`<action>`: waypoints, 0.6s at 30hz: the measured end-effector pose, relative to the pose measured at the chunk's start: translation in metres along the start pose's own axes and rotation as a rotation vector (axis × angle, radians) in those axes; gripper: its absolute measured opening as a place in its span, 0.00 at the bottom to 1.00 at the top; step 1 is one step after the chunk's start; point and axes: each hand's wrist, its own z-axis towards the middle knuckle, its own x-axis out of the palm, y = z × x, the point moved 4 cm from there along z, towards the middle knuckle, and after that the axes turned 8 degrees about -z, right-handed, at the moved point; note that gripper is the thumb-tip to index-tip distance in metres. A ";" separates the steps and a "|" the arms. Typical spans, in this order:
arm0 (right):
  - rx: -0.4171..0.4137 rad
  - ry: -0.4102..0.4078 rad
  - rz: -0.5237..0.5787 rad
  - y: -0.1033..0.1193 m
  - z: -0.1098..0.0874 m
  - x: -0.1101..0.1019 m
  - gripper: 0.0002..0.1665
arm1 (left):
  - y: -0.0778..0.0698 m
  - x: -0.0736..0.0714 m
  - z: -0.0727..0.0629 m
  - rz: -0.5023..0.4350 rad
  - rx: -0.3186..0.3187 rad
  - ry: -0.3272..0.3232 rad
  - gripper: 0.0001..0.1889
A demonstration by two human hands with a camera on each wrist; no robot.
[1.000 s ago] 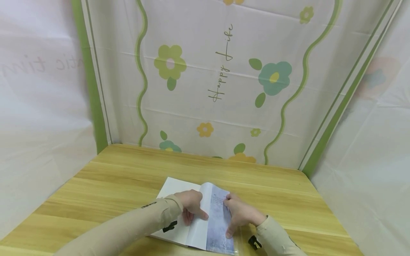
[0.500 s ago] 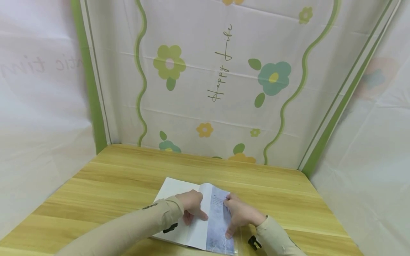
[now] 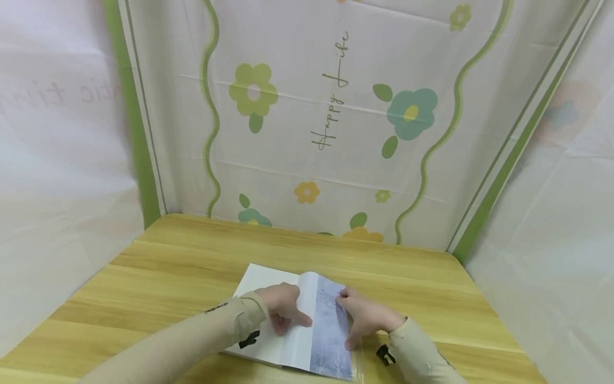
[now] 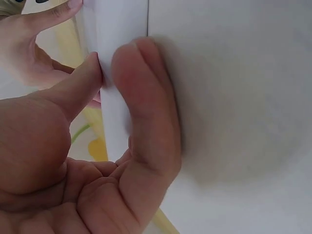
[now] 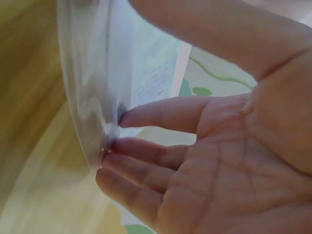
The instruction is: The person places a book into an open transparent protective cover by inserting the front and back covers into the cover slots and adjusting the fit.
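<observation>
An open book (image 3: 266,277) lies near the table's front, with white pages on the left and a bluish printed cover flap (image 3: 326,320) on the right. Clear plastic film (image 5: 85,97) runs along the flap's outer edge. My left hand (image 3: 283,306) has its thumb on the border of a raised white strip (image 3: 307,293), its other fingers bent against the white page (image 4: 243,73). Along the flap's right edge, my right hand (image 3: 366,317) holds the film and cover, fingertips on the film in the right wrist view. The right thumb tip is hidden there.
The wooden table (image 3: 182,261) extends behind and to both sides of the book. A white cloth with printed flowers (image 3: 254,90) hangs at its back edge. More pale cloth (image 3: 62,176) hangs on either side.
The right hand has shifted slightly right, and its thumb has moved up along the flap's edge. The left hand and forearm have moved slightly left. The book stays nearly in place.
</observation>
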 end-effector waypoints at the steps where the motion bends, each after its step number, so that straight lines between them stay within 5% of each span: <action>1: 0.004 0.001 0.002 0.000 0.000 -0.001 0.62 | 0.000 0.000 0.000 0.000 -0.001 0.001 0.21; 10: 0.161 -0.054 -0.002 -0.012 0.001 -0.004 0.79 | -0.002 0.000 -0.001 0.010 -0.009 -0.007 0.21; 18: 0.147 -0.057 -0.049 -0.014 0.002 -0.004 0.75 | -0.003 0.002 0.004 0.066 -0.032 -0.012 0.22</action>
